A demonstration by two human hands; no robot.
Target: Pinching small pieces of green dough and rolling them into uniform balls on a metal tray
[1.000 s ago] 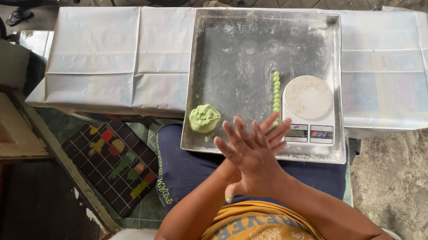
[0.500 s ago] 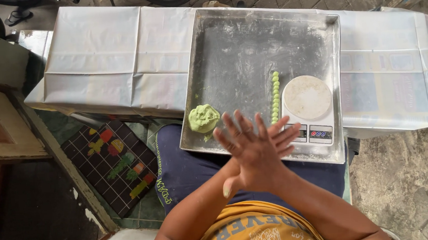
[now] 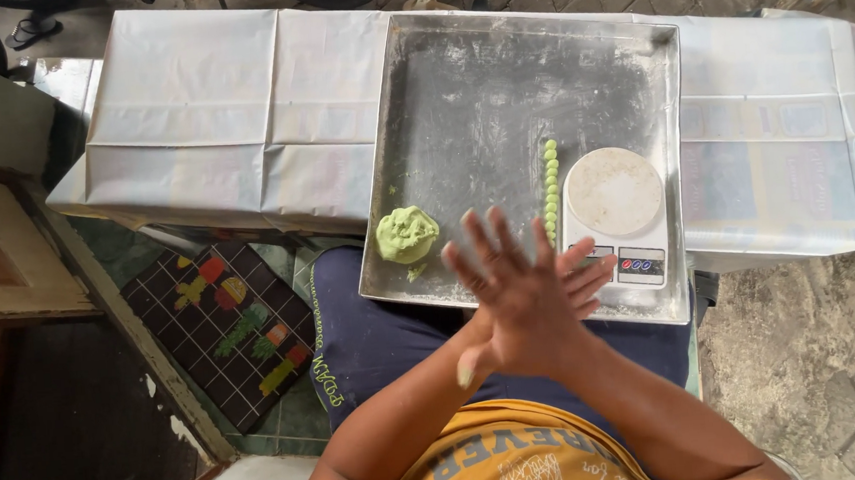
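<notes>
My two hands are pressed palm to palm over the near edge of a metal tray [image 3: 458, 98]. My right hand [image 3: 512, 299] lies on top with its fingers spread, pointing up and left. Only the fingertips of my left hand [image 3: 590, 271] show, sticking out to the right underneath. Whatever may be between the palms is hidden. A lump of green dough [image 3: 407, 233] sits at the tray's near left corner, left of my hands. A straight row of several small green balls [image 3: 550, 186] lies beside a white kitchen scale [image 3: 616, 207] at the tray's near right.
The tray rests on a table covered with a white cloth [image 3: 218, 114]. My lap in dark blue fabric [image 3: 374, 334] is below the tray. A patterned mat [image 3: 233, 324] lies on the floor at left, beside a wooden frame [image 3: 8, 259]. Stone paving [image 3: 817, 363] is at right.
My palms have slid a little against each other, and the top hand's fingers have turned slightly. The dough lump, the row of balls and the scale have not moved.
</notes>
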